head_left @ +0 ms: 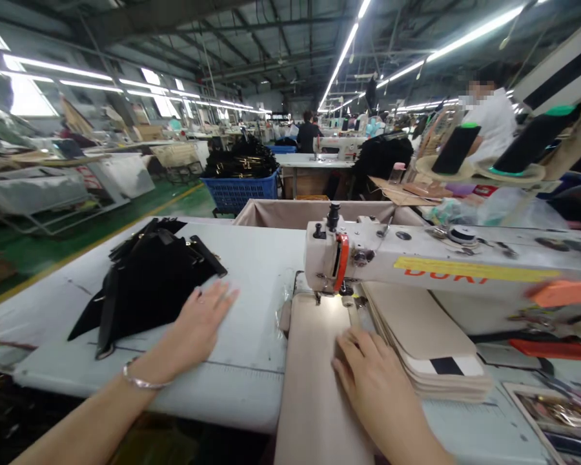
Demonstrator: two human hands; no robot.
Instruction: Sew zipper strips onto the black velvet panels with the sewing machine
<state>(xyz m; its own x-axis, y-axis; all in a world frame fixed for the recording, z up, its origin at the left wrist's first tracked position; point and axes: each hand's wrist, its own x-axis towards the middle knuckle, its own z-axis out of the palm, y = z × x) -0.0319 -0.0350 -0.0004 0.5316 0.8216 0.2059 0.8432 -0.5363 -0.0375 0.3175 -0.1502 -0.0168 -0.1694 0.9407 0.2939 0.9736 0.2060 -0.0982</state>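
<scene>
A long beige fabric panel (314, 400) lies under the needle area of a white sewing machine (326, 258) and hangs toward me. My right hand (380, 381) grips the panel's right side just in front of the presser foot, fingers bent and close together. My left hand (201, 320) is over the white table, fingers stretched out with nothing in them. Its fingertips are close to a pile of black fabric pieces (145, 278) with dark straps and small metal parts. Right of the panel, partly under the machine arm, is a stack of beige panels (423, 323).
Black thread spools (458, 148) stand behind the machine. A beige fabric-lined bin (281, 210) adjoins the table's far edge. Beyond it, a blue crate (242, 187) holds black goods. A small tray (556, 413) with metal parts sits at right. Other people (494, 123) are farther off.
</scene>
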